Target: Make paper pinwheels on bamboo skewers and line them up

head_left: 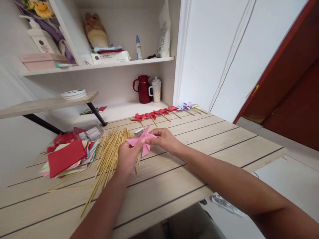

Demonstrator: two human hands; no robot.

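Note:
A pink paper pinwheel [145, 135] with pointed folded blades is held up over the table between both hands. My left hand [127, 154] pinches it near its centre from the left, thumb on the front. From the right, my right hand [163, 140] grips a blade and the middle with thumb and fingers. No stick shows on this pinwheel. Beneath and beside my left hand lies a loose heap of thin wooden sticks [109, 156]. A small whitish object [138, 132], partly hidden, sits just behind the pinwheel.
Finished red pinwheels [151, 115] and a lilac pinwheel [185, 106] on sticks line the table's back edge. Coloured paper sheets [66, 157] are stacked at left beside a clear plastic box [91, 132]. Behind stand a red jug [144, 89], a cup [156, 90] and a small raised shelf [47, 105].

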